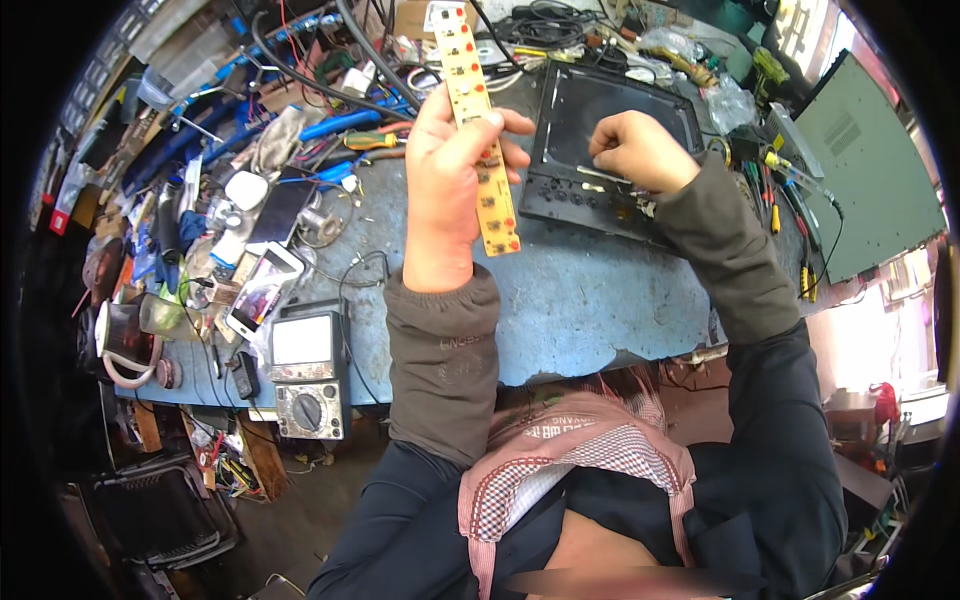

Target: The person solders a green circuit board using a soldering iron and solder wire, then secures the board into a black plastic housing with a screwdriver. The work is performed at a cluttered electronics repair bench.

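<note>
My left hand (443,185) is closed around a long, narrow yellow circuit board (464,70), held up above the bench with fingers and thumb across its middle. Small red parts and dark components run along the strip. To the right, my right hand (645,150) hovers over or rests on a black panel with a raised frame (555,135); which of the two I cannot tell. Its fingers are curled in, and whatever they may hold is hidden. Small loose pieces (590,187) lie on the panel's near part, below that hand.
A blue bench top (570,300) spreads underneath. On the left are a multimeter (307,405), a white smartphone (263,293), a green-and-yellow screwdriver (370,140) and heaped tools. Cables (550,25) crowd the back. A large grey-green metal sheet (870,165) and several hand tools (775,215) stand right.
</note>
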The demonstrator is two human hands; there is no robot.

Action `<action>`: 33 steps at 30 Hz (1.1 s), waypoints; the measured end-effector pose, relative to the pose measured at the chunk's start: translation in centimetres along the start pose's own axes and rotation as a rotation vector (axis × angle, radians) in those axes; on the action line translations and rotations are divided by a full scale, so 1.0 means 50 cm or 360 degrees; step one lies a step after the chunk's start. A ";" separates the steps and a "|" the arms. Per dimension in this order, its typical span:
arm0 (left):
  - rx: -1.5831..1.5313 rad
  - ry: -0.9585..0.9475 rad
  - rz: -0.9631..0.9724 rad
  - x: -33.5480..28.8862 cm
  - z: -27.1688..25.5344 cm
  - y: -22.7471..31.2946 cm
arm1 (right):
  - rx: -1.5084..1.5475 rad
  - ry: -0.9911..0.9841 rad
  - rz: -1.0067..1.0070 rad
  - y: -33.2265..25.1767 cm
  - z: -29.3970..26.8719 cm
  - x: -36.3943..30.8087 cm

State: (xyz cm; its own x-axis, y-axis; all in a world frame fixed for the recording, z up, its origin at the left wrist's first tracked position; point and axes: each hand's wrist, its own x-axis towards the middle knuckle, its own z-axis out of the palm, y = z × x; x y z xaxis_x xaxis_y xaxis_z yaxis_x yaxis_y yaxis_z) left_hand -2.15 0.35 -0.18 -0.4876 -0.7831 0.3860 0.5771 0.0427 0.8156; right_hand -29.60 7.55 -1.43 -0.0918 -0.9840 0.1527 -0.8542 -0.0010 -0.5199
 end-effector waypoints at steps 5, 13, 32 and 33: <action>-0.0015 -0.0036 0.0021 -0.003 0.003 -0.002 | 0.0212 0.0335 -0.0372 -0.116 0.061 0.065; -0.0238 0.0137 0.0204 -0.006 0.003 -0.010 | 0.1667 -0.0083 0.0211 -0.218 0.078 -0.072; -0.0071 -0.0138 -0.0108 -0.128 0.108 -0.110 | 0.2799 -0.0127 0.0661 -0.123 0.121 -0.426; -0.0058 -0.0133 -0.0104 -0.138 0.108 -0.109 | 0.2828 -0.0159 0.0654 -0.118 0.123 -0.434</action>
State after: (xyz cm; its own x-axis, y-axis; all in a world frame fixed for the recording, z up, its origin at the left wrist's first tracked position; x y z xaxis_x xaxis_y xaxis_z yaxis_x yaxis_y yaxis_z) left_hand -5.47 8.85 -4.97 -0.5768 -0.7291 0.3684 0.5650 -0.0303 0.8246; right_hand -19.41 27.82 -6.86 -0.0472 -0.9763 -0.2112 0.7129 0.1152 -0.6918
